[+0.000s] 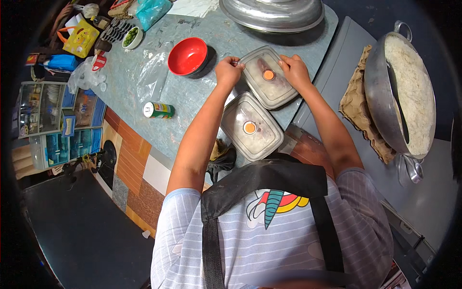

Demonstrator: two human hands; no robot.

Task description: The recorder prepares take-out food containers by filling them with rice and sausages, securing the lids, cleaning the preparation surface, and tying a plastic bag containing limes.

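A rectangular food container with a translucent lid and an orange round valve (265, 95) sits tilted on the table in front of me. My left hand (229, 74) pinches its far left corner, and my right hand (296, 74) grips the lid's edge on the right side. Closer to my body lies a second lidded container (238, 135), also with an orange valve, overlapping the table's near edge. Its lid looks cloudy, so the contents are unclear. Neither hand touches this nearer one.
On the table (144, 77) stand a red bowl (186, 56), a green can (164, 110), a white bowl of small green fruits (132, 37) and a large metal lid (274, 16). To the right, a metal pot of white rice (413, 97) rests by brown cardboard (355, 104) on a grey surface.
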